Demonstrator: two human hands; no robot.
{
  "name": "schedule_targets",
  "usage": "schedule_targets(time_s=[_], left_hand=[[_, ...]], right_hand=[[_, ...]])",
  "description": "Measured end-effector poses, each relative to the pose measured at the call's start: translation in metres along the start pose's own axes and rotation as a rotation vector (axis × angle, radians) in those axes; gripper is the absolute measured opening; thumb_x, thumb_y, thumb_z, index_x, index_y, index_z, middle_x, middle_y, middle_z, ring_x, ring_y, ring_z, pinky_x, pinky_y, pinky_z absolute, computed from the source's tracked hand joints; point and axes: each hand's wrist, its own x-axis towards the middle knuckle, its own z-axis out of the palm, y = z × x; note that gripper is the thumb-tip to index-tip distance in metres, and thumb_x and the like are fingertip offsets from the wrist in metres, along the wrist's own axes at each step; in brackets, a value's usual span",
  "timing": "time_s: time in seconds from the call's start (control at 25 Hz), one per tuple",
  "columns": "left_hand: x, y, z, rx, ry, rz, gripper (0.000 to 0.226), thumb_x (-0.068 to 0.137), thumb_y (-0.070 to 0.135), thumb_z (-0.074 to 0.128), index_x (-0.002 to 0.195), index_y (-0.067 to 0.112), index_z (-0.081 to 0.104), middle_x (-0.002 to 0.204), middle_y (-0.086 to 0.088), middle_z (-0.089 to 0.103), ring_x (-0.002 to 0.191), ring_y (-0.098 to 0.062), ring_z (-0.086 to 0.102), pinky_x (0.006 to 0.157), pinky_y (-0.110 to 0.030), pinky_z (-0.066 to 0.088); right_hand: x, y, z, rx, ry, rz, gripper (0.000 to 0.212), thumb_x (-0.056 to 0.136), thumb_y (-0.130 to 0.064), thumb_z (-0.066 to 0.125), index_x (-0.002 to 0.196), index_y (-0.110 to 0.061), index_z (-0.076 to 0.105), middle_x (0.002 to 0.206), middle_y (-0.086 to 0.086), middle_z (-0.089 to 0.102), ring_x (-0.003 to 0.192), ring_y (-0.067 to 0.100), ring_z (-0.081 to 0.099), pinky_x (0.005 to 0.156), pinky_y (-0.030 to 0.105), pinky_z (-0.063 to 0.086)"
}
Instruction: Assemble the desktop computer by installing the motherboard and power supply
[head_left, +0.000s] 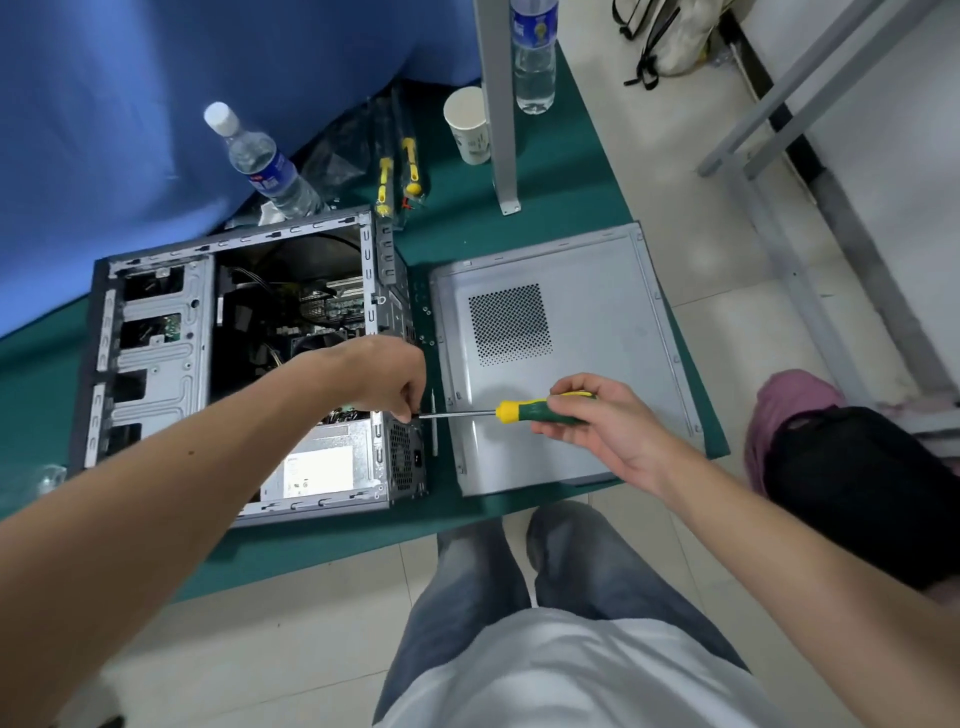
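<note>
One green table (561, 197) runs out of view at the left, partly behind blue cloth (104, 104). On it lies one open computer case (156, 364), its far interior dark and hard to read; the motherboard (332, 304) shows only as a green patch among cables, and the left forearm covers much of it. One power supply (322, 467) sits in the case's near right corner, its top edge hidden by the left hand. One detached side panel (561, 353) lies flat just right of the case. Two water bottles (265, 166) (532, 57) stand at the back, the farther one cut off at the top. One paper cup (467, 124) stands half behind a grey post. Two spare yellow-handled tools (384, 182) lie in blurred plastic wrap. One screwdriver (519, 410) is gripped at its handle by the right hand (602, 426), fingers curled round it. The left hand (389, 374) pinches at the screwdriver's tip by the case's rear edge; any screw there is too small to make out.
</note>
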Motion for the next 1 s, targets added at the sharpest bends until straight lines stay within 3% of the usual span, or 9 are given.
schedule_targets(time_s=[0.12, 0.24, 0.32, 0.4, 0.6, 0.72, 0.8, 0.88, 1.0], left_hand=[[0.004, 0.002, -0.002, -0.009, -0.083, -0.028, 0.022, 0.086, 0.025, 0.074, 0.066, 0.032, 0.064, 0.070, 0.020, 0.065, 0.070, 0.007, 0.062, 0.078, -0.023, 0.054], [0.005, 0.004, -0.005, 0.061, -0.104, -0.038, 0.012, 0.087, 0.026, 0.073, 0.075, 0.024, 0.073, 0.069, 0.019, 0.065, 0.068, 0.005, 0.062, 0.071, -0.018, 0.053], [0.005, 0.006, -0.008, 0.113, -0.119, -0.037, 0.026, 0.088, 0.025, 0.072, 0.063, 0.026, 0.065, 0.056, 0.021, 0.057, 0.058, 0.007, 0.055, 0.065, -0.015, 0.049], [0.004, 0.008, -0.011, 0.122, -0.130, -0.046, 0.035, 0.088, 0.024, 0.071, 0.057, 0.030, 0.057, 0.055, 0.023, 0.053, 0.057, 0.008, 0.052, 0.069, -0.017, 0.050], [-0.005, 0.007, -0.010, 0.089, -0.121, -0.023, 0.011, 0.090, 0.022, 0.067, 0.082, 0.020, 0.072, 0.071, 0.019, 0.061, 0.078, -0.006, 0.066, 0.082, -0.025, 0.056], [-0.010, 0.003, -0.006, 0.055, -0.054, -0.025, 0.006, 0.089, 0.028, 0.069, 0.091, 0.025, 0.073, 0.075, 0.022, 0.061, 0.076, 0.000, 0.062, 0.081, -0.023, 0.055], [-0.018, -0.005, 0.007, -0.030, 0.058, -0.050, 0.010, 0.089, 0.031, 0.069, 0.096, 0.027, 0.075, 0.086, 0.020, 0.065, 0.083, -0.002, 0.063, 0.080, -0.023, 0.053], [-0.030, -0.013, 0.032, -0.256, 0.330, -0.103, 0.011, 0.089, 0.028, 0.070, 0.097, 0.026, 0.076, 0.086, 0.020, 0.059, 0.084, -0.007, 0.062, 0.073, -0.026, 0.052], [-0.049, -0.014, 0.075, -0.690, 0.742, -0.378, 0.018, 0.091, 0.026, 0.067, 0.108, 0.025, 0.070, 0.092, 0.010, 0.058, 0.084, -0.012, 0.060, 0.074, -0.036, 0.056]], right_hand=[[0.003, 0.008, 0.001, 0.013, -0.012, 0.026, 0.008, 0.088, 0.006, 0.064, 0.089, -0.002, 0.062, 0.097, 0.024, 0.062, 0.087, 0.042, 0.071, 0.072, 0.030, 0.059], [0.005, 0.014, 0.003, 0.043, -0.025, 0.034, 0.006, 0.089, 0.003, 0.064, 0.091, -0.002, 0.061, 0.096, 0.023, 0.065, 0.089, 0.042, 0.071, 0.073, 0.030, 0.059], [0.006, 0.016, 0.006, 0.043, -0.024, 0.040, 0.005, 0.090, 0.001, 0.064, 0.092, -0.002, 0.062, 0.095, 0.022, 0.067, 0.090, 0.042, 0.071, 0.074, 0.030, 0.059], [0.006, 0.018, 0.006, 0.048, -0.022, 0.046, 0.004, 0.089, 0.000, 0.064, 0.092, -0.002, 0.062, 0.095, 0.021, 0.068, 0.090, 0.041, 0.071, 0.074, 0.030, 0.059], [0.007, 0.016, 0.002, -0.009, -0.051, 0.047, 0.012, 0.085, -0.003, 0.070, 0.095, -0.002, 0.065, 0.098, 0.022, 0.069, 0.093, 0.041, 0.071, 0.076, 0.031, 0.059], [0.007, 0.012, 0.003, -0.136, -0.026, 0.007, 0.014, 0.084, -0.006, 0.073, 0.096, -0.005, 0.067, 0.099, 0.021, 0.070, 0.088, 0.035, 0.073, 0.073, 0.032, 0.059], [0.008, 0.008, 0.006, -0.242, 0.014, -0.023, 0.012, 0.086, -0.011, 0.073, 0.096, -0.007, 0.067, 0.098, 0.018, 0.071, 0.084, 0.030, 0.074, 0.070, 0.032, 0.060], [0.010, 0.004, 0.007, -0.303, 0.019, -0.053, 0.011, 0.087, -0.014, 0.073, 0.095, -0.009, 0.067, 0.097, 0.014, 0.070, 0.081, 0.026, 0.074, 0.069, 0.031, 0.059], [0.011, 0.003, 0.006, -0.449, -0.022, -0.130, 0.012, 0.082, -0.004, 0.076, 0.088, -0.013, 0.070, 0.096, 0.013, 0.070, 0.081, 0.019, 0.068, 0.080, 0.031, 0.057]])
